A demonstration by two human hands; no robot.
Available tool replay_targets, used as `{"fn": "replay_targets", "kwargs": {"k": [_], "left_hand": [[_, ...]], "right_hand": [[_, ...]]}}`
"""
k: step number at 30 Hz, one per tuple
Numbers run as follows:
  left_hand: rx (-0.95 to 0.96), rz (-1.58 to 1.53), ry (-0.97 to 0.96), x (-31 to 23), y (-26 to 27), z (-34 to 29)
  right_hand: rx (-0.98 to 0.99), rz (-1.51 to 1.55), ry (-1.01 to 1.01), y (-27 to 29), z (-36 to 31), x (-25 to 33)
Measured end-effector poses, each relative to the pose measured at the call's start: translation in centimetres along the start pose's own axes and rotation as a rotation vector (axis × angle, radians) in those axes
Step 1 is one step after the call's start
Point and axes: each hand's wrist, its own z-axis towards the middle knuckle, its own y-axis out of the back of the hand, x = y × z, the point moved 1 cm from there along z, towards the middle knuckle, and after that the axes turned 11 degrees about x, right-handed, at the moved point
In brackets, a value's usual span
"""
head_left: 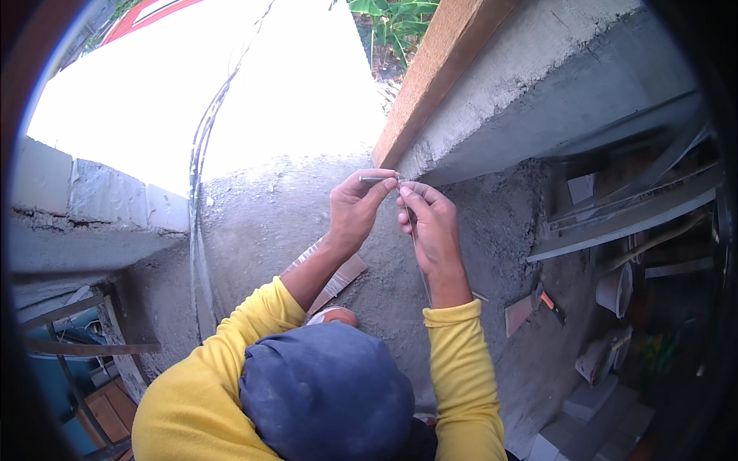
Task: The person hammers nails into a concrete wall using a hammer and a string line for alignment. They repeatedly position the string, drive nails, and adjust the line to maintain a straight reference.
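Observation:
My left hand (354,201) is closed, thumb against fingers, on a short grey metal nail (374,179) that lies crosswise. Close to its right, my right hand (433,219) pinches a thin string (416,250), which hangs down past the palm toward the wrist. The fingertips of both hands almost meet; whether the string is wound round the nail is too small to tell. Just beyond them is the lower end of a brown wooden beam (438,81), lying along a rough concrete ledge (530,92).
Several grey cables (201,154) run down on the left, near a block wall (108,192). A flat board piece (338,284) lies below my left forearm. To the right are an orange-and-black handled tool (552,306), a bucket (613,290) and long grey strips (630,215).

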Motion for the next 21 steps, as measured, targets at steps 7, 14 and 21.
{"fn": "replay_targets", "kwargs": {"k": [7,14,21], "left_hand": [[-0.079,0.016,-0.044,0.5,0.1,2.2],[-0.047,-0.013,-0.090,2.9,-2.4,4.8],[-0.119,0.045,-0.153,4.7,-2.7,5.1]], "right_hand": [[0.018,-0.287,-0.104,1.2,-2.1,0.3],[0.072,-0.617,-0.216,7.7,-9.6,0.9],[-0.209,-0.718,-0.507,28.9,-22.3,-3.6]]}}
